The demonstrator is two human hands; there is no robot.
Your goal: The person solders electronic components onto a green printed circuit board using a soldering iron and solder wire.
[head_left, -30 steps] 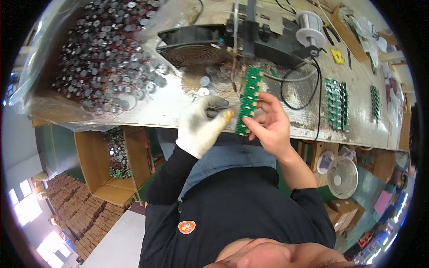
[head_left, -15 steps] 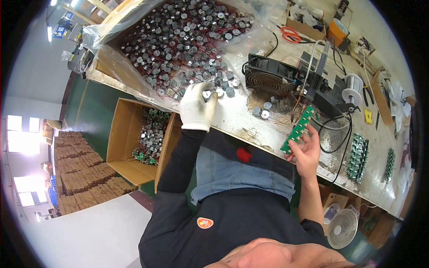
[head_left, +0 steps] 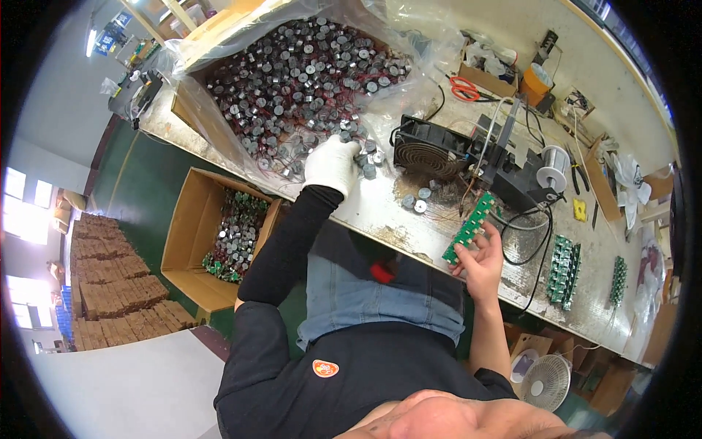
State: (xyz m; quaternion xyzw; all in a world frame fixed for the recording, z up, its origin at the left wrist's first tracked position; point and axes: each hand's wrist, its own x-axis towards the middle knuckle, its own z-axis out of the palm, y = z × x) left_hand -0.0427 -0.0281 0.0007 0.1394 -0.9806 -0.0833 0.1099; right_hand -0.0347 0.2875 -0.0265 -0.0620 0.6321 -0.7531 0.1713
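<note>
My left hand [head_left: 333,164], in a white glove, reaches to the near edge of a heap of small round grey parts with thin red wires [head_left: 300,80]. Its fingers are curled down among the parts; whatever they grip is hidden. Several loose round parts [head_left: 369,170] lie just right of the glove. My bare right hand [head_left: 479,263] holds a long green circuit board [head_left: 469,228] by its lower end, tilted, over the table's front edge. The board's far end is near the tip of a black bench machine with a thin tube [head_left: 504,168].
Beside the machine stand a black fan [head_left: 431,150] and a solder wire spool [head_left: 553,167]. Stacked green boards [head_left: 563,274] lie at the right. Orange-handled scissors [head_left: 464,88] rest at the back. An open cardboard box [head_left: 179,241] of boards and parts stands below the table's left side.
My left hand has gone from a spread thumb and fingers to a more curled shape over the parts. The right hand still holds the board. The whole view has shifted slightly.
</note>
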